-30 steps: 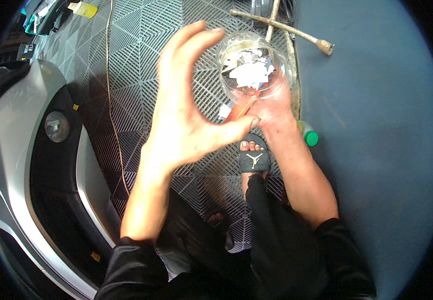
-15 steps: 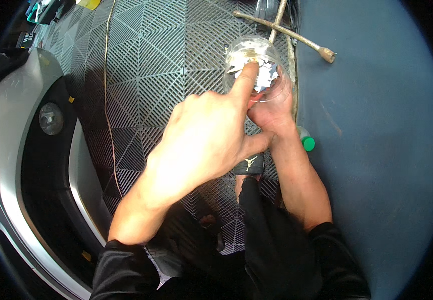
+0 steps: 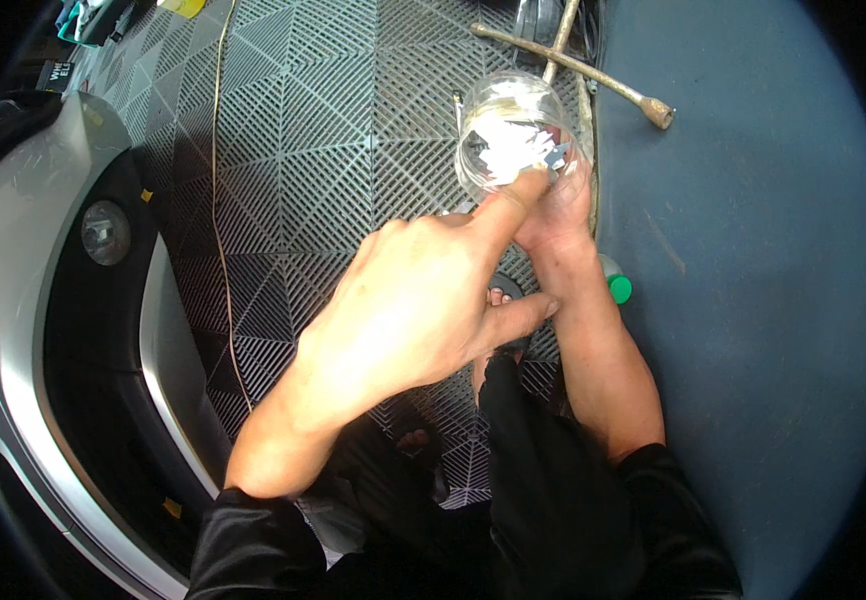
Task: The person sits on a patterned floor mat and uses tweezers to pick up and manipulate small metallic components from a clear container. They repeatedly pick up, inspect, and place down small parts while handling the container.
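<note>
A clear round tub [image 3: 469,168] sits at the upper centre of the head view, tilted so that the pale paper scraps [image 3: 508,148] inside it show. The right hand [image 3: 557,214] grasps it, the palm at its lower right side and the fingers partly seen through the plastic. The left hand [image 3: 408,290], at the centre of the frame, grips nothing visible: its forefinger stretches to the tub's lower edge, its thumb stands apart near the right wrist, and whether the fingertip touches the scraps cannot be told. A cross-shaped metal wrench [image 3: 598,76] lies at the upper right of the tub. A bottle with a green cap [image 3: 620,289] is just right of the right forearm. A dark blue-grey panel [image 3: 753,250] fills the right side, and a silver and black car bumper [image 3: 28,240] the left. Between them, a thin cord [image 3: 217,180] runs down the slatted floor [image 3: 303,120].
</note>
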Tool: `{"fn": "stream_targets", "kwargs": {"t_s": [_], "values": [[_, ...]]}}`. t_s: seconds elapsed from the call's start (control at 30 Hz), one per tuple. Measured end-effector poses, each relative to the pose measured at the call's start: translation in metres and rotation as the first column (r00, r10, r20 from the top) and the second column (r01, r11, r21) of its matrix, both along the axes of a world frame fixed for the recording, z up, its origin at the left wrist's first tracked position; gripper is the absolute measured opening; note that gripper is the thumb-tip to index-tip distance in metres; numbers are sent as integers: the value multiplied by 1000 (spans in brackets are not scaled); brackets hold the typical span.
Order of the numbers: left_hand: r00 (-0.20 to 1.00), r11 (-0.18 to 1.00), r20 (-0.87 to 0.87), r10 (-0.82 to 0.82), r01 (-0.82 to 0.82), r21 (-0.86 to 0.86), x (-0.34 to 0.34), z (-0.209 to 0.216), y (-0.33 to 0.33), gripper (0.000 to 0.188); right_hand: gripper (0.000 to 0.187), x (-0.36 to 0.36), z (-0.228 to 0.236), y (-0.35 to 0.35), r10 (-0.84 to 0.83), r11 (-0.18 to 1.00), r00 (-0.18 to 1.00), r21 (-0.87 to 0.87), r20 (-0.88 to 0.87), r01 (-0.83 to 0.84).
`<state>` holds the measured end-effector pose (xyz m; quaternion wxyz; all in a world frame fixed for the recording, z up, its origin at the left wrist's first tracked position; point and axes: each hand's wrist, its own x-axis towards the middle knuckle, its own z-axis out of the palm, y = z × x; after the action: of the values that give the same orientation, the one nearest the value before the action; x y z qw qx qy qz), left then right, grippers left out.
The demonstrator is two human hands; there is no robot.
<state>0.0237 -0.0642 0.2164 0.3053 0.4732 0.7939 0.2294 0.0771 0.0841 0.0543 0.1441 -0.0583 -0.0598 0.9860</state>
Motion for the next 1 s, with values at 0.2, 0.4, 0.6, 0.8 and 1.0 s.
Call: {"fn": "stream_targets", "kwargs": {"t_s": [0.2,0.4,0.6,0.8,1.0], "values": [[994,996,-53,93,-92,11,-3,-8,2,97,50,3,9,-7,-103,994,967,58,234,91],[995,990,-78,56,-65,-122,1,-8,1,98,49,4,8,-4,-31,999,996,35,85,28],[1000,1000,14,18,-17,-19,3,-9,-3,98,48,4,7,-3,-52,999,986,19,161,50],[984,987,77,159,-160,12,3,-10,-3,102,52,5,10,-5,-39,999,985,15,169,37],[990,990,-4,141,-141,-21,6,-17,3,101,53,8,8,-7,-9,999,997,34,79,6]]}}
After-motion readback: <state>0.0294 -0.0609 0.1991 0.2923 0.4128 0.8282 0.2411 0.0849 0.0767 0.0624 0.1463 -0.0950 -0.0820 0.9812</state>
